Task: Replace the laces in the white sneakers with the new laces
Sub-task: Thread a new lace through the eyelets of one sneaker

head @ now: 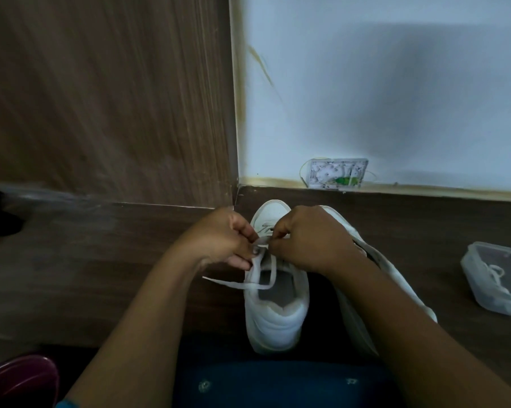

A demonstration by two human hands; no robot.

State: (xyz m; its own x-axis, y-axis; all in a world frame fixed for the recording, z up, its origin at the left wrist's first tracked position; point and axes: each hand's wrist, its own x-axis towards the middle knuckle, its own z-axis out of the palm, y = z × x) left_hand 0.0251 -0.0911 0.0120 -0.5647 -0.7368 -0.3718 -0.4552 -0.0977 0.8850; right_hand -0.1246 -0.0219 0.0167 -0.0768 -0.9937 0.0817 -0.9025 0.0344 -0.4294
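A white sneaker (274, 313) stands on the dark wooden table (116, 260), heel toward me, toe toward the wall. Over its eyelets my left hand (219, 237) and my right hand (310, 240) both pinch a white lace (257, 262). Loose lace ends (233, 284) trail across the shoe's opening and out to the left. The second white sneaker (377, 269) lies on its side just to the right, partly hidden under my right forearm.
A clear plastic box (495, 278) holding another white lace sits at the right. A small wall box with green parts (336, 173) is mounted above the table's far edge. A wood panel rises at the left. A maroon object (19, 378) shows at bottom left.
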